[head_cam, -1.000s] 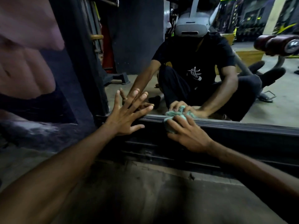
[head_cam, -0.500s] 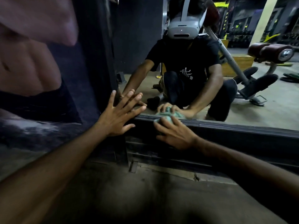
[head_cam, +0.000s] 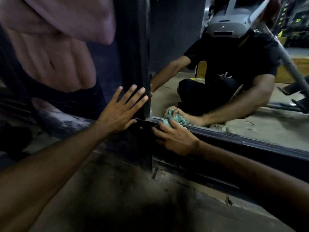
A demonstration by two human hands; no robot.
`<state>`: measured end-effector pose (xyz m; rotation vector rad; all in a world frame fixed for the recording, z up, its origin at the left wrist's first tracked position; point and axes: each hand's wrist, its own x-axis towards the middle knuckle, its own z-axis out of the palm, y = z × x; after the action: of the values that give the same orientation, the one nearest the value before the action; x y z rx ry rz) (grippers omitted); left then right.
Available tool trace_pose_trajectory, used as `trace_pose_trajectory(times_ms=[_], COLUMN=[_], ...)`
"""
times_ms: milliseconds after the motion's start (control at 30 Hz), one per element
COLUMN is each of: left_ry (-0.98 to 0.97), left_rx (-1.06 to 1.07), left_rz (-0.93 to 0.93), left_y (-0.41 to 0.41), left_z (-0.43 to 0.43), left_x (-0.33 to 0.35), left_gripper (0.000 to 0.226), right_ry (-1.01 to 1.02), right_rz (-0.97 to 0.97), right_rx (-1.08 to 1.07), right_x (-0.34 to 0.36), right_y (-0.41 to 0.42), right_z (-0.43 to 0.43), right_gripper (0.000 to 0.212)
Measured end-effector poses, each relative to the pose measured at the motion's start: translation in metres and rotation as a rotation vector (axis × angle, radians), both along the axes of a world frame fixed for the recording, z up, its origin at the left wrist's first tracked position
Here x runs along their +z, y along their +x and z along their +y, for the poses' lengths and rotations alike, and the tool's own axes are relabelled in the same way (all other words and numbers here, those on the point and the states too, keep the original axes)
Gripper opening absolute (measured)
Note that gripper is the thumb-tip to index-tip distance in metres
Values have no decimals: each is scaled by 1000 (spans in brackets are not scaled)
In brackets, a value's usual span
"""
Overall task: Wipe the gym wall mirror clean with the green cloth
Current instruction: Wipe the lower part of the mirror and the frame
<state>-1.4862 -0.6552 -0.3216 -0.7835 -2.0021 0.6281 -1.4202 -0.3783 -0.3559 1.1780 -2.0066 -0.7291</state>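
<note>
A person crouches at the foot of a mirror (head_cam: 209,64); the right hand (head_cam: 173,138) clutches a bunched green cloth (head_cam: 175,118) and presses it against the glass's bottom-left corner, just above the dark frame (head_cam: 242,141). The left hand (head_cam: 120,111) lies flat, fingers spread wide, holding nothing — braced on the upright post (head_cam: 132,56) beside a poster (head_cam: 50,56). The cloth looks soft, light and limp, best gripped as a wad under the palm; crumpled, it has no clear long axis. The mirror's lower edge runs left to right — the glass likely rigid and fragile.
</note>
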Motion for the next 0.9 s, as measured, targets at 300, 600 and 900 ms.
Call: trace_pose_trajectory(times_ms=[300,600,900], left_ry=[108,1,19], left_rx=[47,-6,-277], left_rz=[18,78,104], left_y=[2,-13,-48], left_z=[-18,-37,-54], left_x=[54,73,121], left_gripper=[106,98,92], right_ry=[-63,-61,-229], right_rz=[-110,-45,88], right_rx=[140,118,101], right_x=[14,8,35], right_y=[-10,-27,-33], right_z=[-2,-44,-66], right_gripper=[37,37,28])
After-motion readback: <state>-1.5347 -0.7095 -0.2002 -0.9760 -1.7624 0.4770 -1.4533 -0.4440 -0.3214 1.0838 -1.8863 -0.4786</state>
